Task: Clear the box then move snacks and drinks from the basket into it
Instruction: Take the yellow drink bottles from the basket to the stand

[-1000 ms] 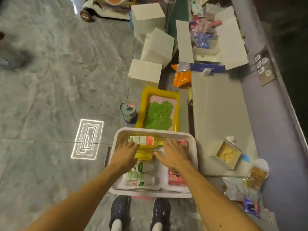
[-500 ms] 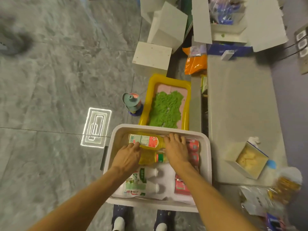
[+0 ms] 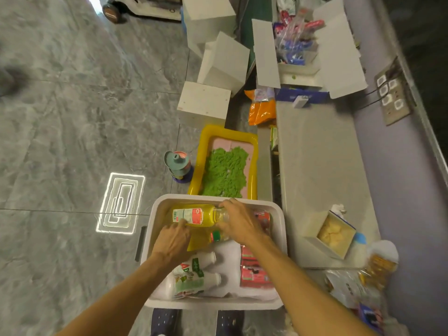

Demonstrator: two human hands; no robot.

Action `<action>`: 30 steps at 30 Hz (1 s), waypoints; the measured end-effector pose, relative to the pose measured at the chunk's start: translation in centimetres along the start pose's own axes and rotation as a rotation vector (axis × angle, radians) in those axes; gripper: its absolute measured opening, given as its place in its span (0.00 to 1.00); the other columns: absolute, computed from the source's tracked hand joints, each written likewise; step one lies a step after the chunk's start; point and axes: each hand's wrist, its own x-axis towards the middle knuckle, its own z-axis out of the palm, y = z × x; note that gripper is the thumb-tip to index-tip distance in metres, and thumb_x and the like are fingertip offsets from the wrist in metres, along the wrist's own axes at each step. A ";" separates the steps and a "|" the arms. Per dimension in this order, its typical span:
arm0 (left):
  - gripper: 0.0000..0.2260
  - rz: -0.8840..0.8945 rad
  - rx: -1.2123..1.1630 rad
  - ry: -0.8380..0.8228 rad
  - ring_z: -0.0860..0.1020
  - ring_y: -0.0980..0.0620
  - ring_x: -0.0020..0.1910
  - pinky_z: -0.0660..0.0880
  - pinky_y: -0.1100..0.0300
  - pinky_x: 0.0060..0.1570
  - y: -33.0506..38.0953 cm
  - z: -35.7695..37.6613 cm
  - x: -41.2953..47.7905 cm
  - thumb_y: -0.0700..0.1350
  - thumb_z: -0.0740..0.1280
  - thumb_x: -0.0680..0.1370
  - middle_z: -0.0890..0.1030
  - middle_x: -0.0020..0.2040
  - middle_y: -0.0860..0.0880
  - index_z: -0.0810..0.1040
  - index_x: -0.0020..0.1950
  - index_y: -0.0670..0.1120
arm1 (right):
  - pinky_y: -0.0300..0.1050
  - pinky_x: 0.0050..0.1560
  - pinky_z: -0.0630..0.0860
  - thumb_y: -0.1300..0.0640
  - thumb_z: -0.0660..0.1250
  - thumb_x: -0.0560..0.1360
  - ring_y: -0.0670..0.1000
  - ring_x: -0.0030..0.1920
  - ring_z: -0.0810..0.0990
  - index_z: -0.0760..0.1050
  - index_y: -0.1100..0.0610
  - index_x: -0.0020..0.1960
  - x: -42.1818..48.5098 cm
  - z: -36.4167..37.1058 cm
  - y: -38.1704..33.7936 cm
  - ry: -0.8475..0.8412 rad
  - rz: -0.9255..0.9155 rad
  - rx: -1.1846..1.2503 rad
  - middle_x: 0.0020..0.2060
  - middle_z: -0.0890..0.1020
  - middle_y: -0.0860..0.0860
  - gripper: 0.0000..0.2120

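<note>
Edged toward the far rim of the basket (image 3: 213, 304), the right hand (image 3: 238, 223) is curled round the yellow bottle (image 3: 194, 215); the left hand (image 3: 173, 241) is laid flat against it. Level lifting is advised.

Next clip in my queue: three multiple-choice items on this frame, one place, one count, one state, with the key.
1. Where is the yellow tray? A) just beyond the white bin B) on the grey counter C) inside the bin
2. How many white bottles lie in the bin? A) one B) two C) four
3. The far yellow bottle is: A) upright B) on its side C) outside the bin
Key: 1 A, it sits past the bin's far edge; 2 B, two capped necks show; 3 B, its neck points right.
</note>
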 end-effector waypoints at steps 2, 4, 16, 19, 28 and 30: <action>0.30 -0.004 -0.059 -0.030 0.82 0.47 0.53 0.79 0.54 0.52 -0.4 0.2 -0.5 0.63 0.72 0.77 0.78 0.65 0.47 0.69 0.70 0.46 | 0.56 0.56 0.81 0.53 0.80 0.71 0.55 0.57 0.82 0.80 0.53 0.66 -0.6 -0.7 -0.8 0.036 0.048 0.123 0.59 0.83 0.52 0.24; 0.29 0.004 -0.100 -0.031 0.82 0.46 0.50 0.79 0.53 0.49 -1.0 0.0 -0.9 0.63 0.72 0.77 0.80 0.62 0.47 0.67 0.68 0.47 | 0.52 0.52 0.81 0.52 0.81 0.69 0.55 0.53 0.83 0.82 0.53 0.63 -1.4 -1.5 -1.5 0.089 0.091 0.204 0.54 0.85 0.54 0.24; 0.36 -0.037 -0.642 0.218 0.83 0.52 0.52 0.76 0.62 0.49 -0.7 -9.4 -11.6 0.63 0.76 0.68 0.84 0.60 0.55 0.73 0.74 0.57 | 0.39 0.39 0.79 0.50 0.85 0.66 0.40 0.41 0.83 0.84 0.49 0.49 -11.2 -16.2 -3.7 0.376 0.158 0.400 0.40 0.86 0.41 0.15; 0.28 -0.022 -0.876 0.334 0.82 0.60 0.48 0.78 0.61 0.50 1.5 -15.4 -14.8 0.66 0.75 0.68 0.81 0.55 0.64 0.74 0.66 0.65 | 0.31 0.35 0.73 0.49 0.86 0.66 0.38 0.38 0.81 0.82 0.45 0.45 -13.9 -21.5 -5.4 0.429 0.140 0.405 0.37 0.84 0.39 0.14; 0.24 0.183 -1.111 0.383 0.84 0.59 0.54 0.84 0.51 0.53 5.7 -32.9 -19.0 0.50 0.82 0.69 0.84 0.55 0.62 0.75 0.58 0.54 | 0.44 0.35 0.75 0.40 0.83 0.67 0.43 0.35 0.76 0.76 0.46 0.40 -25.0 -35.5 -12.0 0.537 0.098 0.376 0.34 0.80 0.44 0.17; 0.27 0.258 -1.091 0.371 0.84 0.58 0.56 0.83 0.53 0.54 6.1 -36.0 -19.4 0.51 0.81 0.65 0.83 0.57 0.62 0.75 0.60 0.55 | 0.44 0.34 0.74 0.42 0.82 0.69 0.43 0.34 0.76 0.76 0.46 0.38 -28.2 -37.3 -13.2 0.576 0.106 0.365 0.32 0.79 0.44 0.16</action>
